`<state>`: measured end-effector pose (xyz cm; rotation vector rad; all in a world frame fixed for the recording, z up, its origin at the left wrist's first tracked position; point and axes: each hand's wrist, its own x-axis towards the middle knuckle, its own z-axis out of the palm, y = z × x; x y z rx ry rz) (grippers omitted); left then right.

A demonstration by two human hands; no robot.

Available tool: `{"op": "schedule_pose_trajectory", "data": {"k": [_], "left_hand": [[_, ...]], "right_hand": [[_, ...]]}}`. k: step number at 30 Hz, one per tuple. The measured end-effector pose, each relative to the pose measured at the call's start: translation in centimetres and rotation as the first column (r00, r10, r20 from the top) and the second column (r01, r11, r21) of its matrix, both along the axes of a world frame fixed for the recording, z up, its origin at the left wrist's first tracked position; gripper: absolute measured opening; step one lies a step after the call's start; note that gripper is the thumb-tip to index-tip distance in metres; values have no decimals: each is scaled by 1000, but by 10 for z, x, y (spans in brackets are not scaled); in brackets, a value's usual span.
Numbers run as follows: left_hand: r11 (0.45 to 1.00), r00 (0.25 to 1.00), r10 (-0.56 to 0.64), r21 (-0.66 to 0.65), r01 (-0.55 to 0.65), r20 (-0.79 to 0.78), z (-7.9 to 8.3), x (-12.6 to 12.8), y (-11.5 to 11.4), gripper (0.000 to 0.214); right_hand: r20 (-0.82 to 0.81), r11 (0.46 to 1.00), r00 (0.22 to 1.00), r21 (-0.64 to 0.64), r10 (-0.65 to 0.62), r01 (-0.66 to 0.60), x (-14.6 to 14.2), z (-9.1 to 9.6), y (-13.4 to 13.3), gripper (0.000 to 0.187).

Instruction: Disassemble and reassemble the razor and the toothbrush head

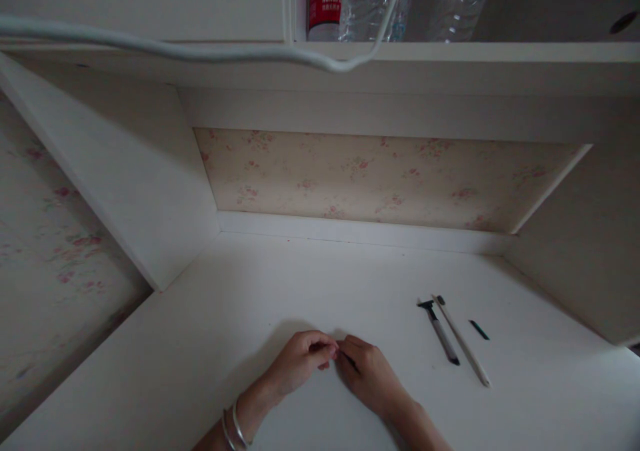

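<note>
My left hand (306, 357) and my right hand (364, 373) meet above the white desk (310, 277), fingertips touching. Thumb and fingers of the left are pinched together; those of the right are curled closed. Whatever lies between the fingertips, if anything, is too small or hidden to make out. A dark patch shows under the right fingers, and I cannot tell whether it is an object or shadow. To the right lie a T-headed tool like a razor (443, 336) with a grey handle, a slim white stick (465, 347), and a short dark green strip (479, 329).
Above the desk runs a shelf (475, 52) holding a red-labelled bottle (325, 4) and clear plastic bottles (463, 4). A pale cable (225, 53) hangs across the top of the view. White side panels (130, 164) and a flowered back wall (350, 177) enclose the desk.
</note>
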<state>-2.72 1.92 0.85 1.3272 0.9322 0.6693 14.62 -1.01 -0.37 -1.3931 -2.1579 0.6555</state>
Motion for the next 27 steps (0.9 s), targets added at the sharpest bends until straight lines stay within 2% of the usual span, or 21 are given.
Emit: {"op": "schedule_pose_trajectory", "data": {"k": [16,27], "left_hand": [[1000,1000,5,0,-5,-27,6,0,-2,27],[1000,1000,-1,18,1,-24,1,0,-1,26]], "right_hand": [[-5,1000,1000,-4,-5,5,0,1,0,29],[15,1000,1000,-25,-12,13,0,0,0,29]]}}
